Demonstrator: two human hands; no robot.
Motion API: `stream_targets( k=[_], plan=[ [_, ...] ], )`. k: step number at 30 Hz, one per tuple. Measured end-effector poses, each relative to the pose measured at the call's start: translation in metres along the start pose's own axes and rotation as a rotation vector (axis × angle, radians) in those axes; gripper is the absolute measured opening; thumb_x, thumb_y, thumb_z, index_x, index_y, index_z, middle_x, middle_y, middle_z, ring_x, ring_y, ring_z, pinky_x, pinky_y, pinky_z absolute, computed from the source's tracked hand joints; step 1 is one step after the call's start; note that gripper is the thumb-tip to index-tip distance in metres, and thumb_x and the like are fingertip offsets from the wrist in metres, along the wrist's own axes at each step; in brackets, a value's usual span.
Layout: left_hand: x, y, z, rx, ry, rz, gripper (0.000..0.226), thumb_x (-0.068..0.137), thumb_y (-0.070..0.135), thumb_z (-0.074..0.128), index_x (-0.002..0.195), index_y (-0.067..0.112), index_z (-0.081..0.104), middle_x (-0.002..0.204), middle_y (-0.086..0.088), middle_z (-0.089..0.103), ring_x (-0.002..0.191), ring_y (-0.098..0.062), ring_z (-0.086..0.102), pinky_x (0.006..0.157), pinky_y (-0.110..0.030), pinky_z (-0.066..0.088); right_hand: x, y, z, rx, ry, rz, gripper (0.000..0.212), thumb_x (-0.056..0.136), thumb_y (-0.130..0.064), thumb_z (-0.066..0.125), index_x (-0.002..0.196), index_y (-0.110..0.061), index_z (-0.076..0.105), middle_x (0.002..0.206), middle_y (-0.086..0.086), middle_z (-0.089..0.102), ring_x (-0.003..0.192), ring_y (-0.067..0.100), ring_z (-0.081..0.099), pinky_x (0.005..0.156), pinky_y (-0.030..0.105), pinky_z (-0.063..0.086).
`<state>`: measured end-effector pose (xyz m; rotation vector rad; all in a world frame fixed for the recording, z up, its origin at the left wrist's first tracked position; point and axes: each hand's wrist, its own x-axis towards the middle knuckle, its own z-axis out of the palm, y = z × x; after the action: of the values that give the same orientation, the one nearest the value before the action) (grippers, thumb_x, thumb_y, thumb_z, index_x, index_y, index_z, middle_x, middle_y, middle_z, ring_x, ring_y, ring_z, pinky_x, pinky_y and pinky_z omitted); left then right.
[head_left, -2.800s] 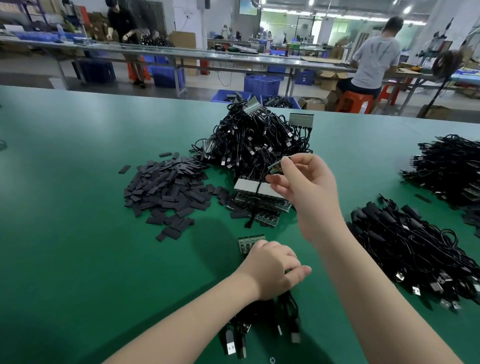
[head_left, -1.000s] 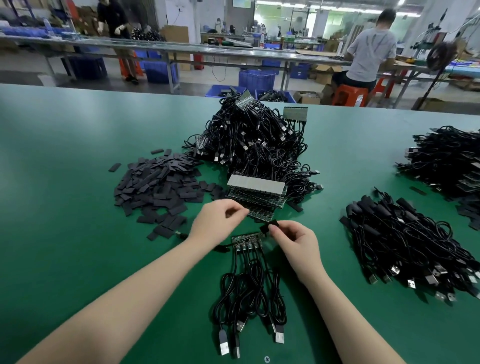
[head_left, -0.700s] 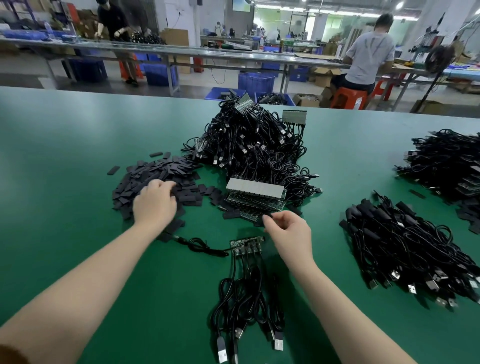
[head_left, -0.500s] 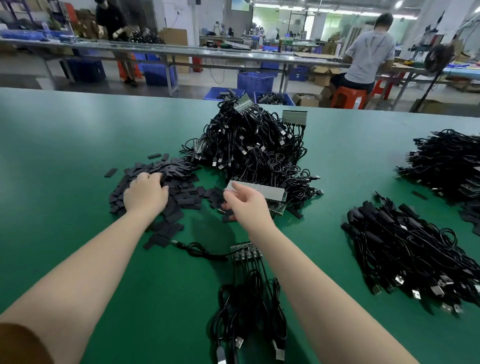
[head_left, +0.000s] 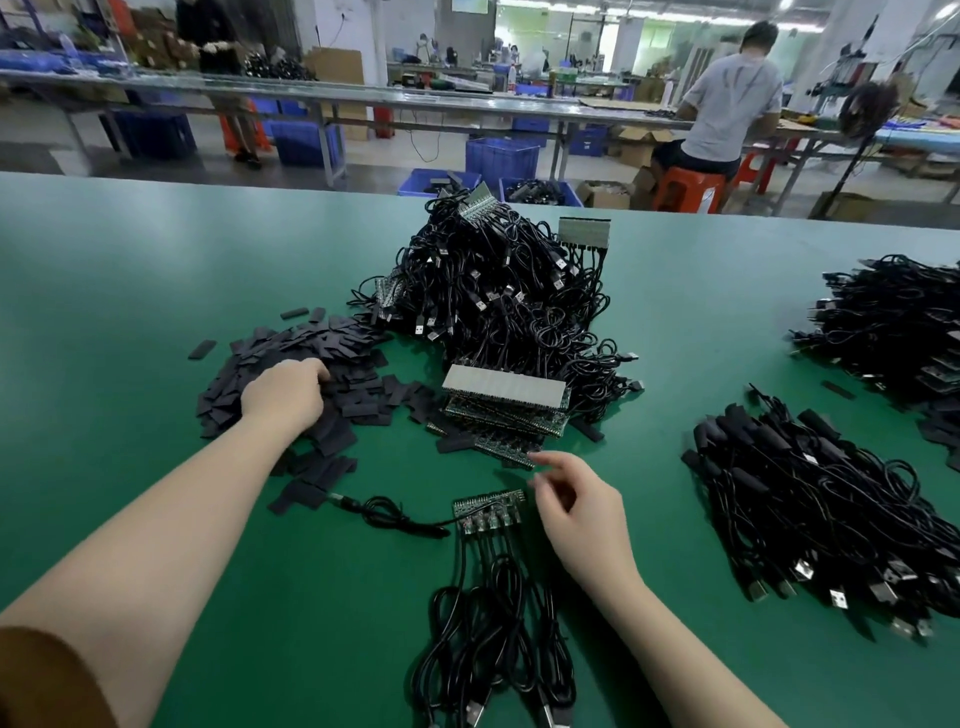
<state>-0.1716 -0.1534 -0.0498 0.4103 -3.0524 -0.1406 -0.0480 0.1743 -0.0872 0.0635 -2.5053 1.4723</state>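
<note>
The table (head_left: 156, 270) is showing a plain, even green. At ten o'clock the strips (head_left: 343, 364) are looking matte dark grey, nearly black. At twelve o'clock the heap (head_left: 493, 301) is showing glossy black, with small silver plugs glinting in it. At the centre the stack (head_left: 504, 389) is showing green edges with tiny dark dots, under a pale grey top. At six o'clock the board (head_left: 488, 506) is showing green, and its cables (head_left: 498, 639) black. At three o'clock the bundle (head_left: 810, 499) is showing black with silver plugs. Far at twelve o'clock the crates (head_left: 501, 156) are showing blue; at one o'clock the stool (head_left: 685, 189) is glowing orange-red. At seven o'clock a sleeve (head_left: 47, 680) is showing brown.
</note>
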Motion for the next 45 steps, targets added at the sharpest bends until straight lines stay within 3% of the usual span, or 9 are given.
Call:
stream_targets(
  k=[6, 13, 19, 22, 25, 30, 34, 37, 45],
  plan=[
    [0.003, 0.000, -0.001, -0.058, 0.050, -0.022, 0.031, 0.100, 0.019, 0.053, 0.130, 0.022, 0.050, 0.123, -0.009, 0.060, 0.104, -0.030, 0.058, 0.071, -0.037, 0.047, 0.004, 0.003, 0.003, -0.031, 0.003, -0.001, 0.024, 0.092, -0.014, 0.063, 0.099, -0.037, 0.064, 0.074, -0.014, 0.068, 0.059, 0.005, 0.056, 0.057, 0.014, 0.042],
    [0.001, -0.007, 0.002, -0.106, 0.160, -0.011, 0.018, 0.099, 0.020, 0.052, 0.106, 0.029, 0.066, 0.110, 0.000, 0.069, 0.088, -0.023, 0.061, 0.059, -0.029, 0.044, 0.005, 0.005, 0.002, 0.015, 0.011, 0.017, 0.024, 0.093, -0.015, 0.062, 0.091, -0.039, 0.064, 0.069, -0.009, 0.067, 0.051, 0.002, 0.051, 0.052, 0.013, 0.041],
    [-0.031, 0.024, -0.015, -0.645, 0.457, 0.139, 0.011, 0.096, 0.018, 0.056, 0.107, 0.018, 0.058, 0.098, 0.006, 0.064, 0.088, -0.016, 0.062, 0.067, -0.028, 0.047, 0.008, 0.002, 0.001, 0.048, 0.019, 0.037, 0.027, 0.094, -0.016, 0.061, 0.089, -0.043, 0.062, 0.072, -0.004, 0.069, 0.052, 0.003, 0.050, 0.051, 0.015, 0.041],
    [-0.072, 0.059, -0.022, -0.742, 0.355, 0.456, 0.015, 0.095, 0.018, 0.057, 0.109, 0.019, 0.058, 0.095, 0.012, 0.062, 0.086, -0.004, 0.061, 0.074, -0.021, 0.050, 0.008, 0.000, 0.000, 0.099, 0.007, 0.038, 0.020, 0.095, -0.024, 0.062, 0.092, -0.044, 0.065, 0.074, -0.005, 0.070, 0.053, 0.002, 0.052, 0.052, 0.015, 0.042],
    [-0.113, 0.088, -0.018, -0.784, 0.142, 0.670, 0.013, 0.092, 0.020, 0.062, 0.104, 0.026, 0.063, 0.090, 0.015, 0.065, 0.083, 0.000, 0.061, 0.074, -0.015, 0.049, 0.004, -0.004, -0.003, 0.253, -0.041, 0.037, 0.015, 0.093, -0.028, 0.067, 0.097, -0.042, 0.071, 0.079, 0.000, 0.072, 0.068, 0.013, 0.063, 0.064, 0.027, 0.050],
    [-0.145, 0.119, -0.007, -0.941, -0.197, 0.610, 0.021, 0.090, 0.019, 0.067, 0.103, 0.034, 0.064, 0.085, 0.010, 0.067, 0.067, 0.004, 0.057, 0.070, -0.014, 0.049, -0.001, -0.007, -0.010, 0.381, -0.051, 0.016, 0.024, 0.087, -0.017, 0.074, 0.090, -0.041, 0.076, 0.087, -0.007, 0.077, 0.079, 0.004, 0.068, 0.072, 0.011, 0.050],
    [-0.149, 0.124, -0.002, -0.935, -0.203, 0.547, 0.021, 0.083, 0.021, 0.074, 0.098, 0.036, 0.071, 0.087, 0.013, 0.069, 0.063, 0.003, 0.061, 0.068, -0.010, 0.048, -0.001, -0.007, -0.013, 0.397, -0.030, 0.051, 0.027, 0.088, -0.012, 0.074, 0.081, -0.038, 0.077, 0.085, -0.014, 0.077, 0.082, -0.002, 0.070, 0.071, 0.007, 0.048],
    [-0.154, 0.126, 0.002, -0.949, -0.222, 0.534, 0.033, 0.073, 0.016, 0.083, 0.101, 0.030, 0.074, 0.091, 0.010, 0.072, 0.069, -0.007, 0.069, 0.070, -0.019, 0.055, -0.001, -0.006, -0.015, 0.412, -0.023, 0.064, 0.028, 0.088, -0.013, 0.073, 0.073, -0.036, 0.079, 0.082, -0.010, 0.077, 0.080, 0.001, 0.071, 0.068, 0.008, 0.049],
    [-0.155, 0.132, 0.007, -0.795, -0.081, 0.543, 0.029, 0.080, 0.027, 0.072, 0.106, 0.040, 0.073, 0.076, 0.029, 0.066, 0.069, 0.009, 0.062, 0.067, -0.011, 0.047, 0.000, -0.005, -0.015, 0.504, -0.025, 0.116, 0.019, 0.087, -0.012, 0.074, 0.080, -0.029, 0.080, 0.084, -0.004, 0.078, 0.082, 0.005, 0.073, 0.071, 0.011, 0.051]
  ],
)
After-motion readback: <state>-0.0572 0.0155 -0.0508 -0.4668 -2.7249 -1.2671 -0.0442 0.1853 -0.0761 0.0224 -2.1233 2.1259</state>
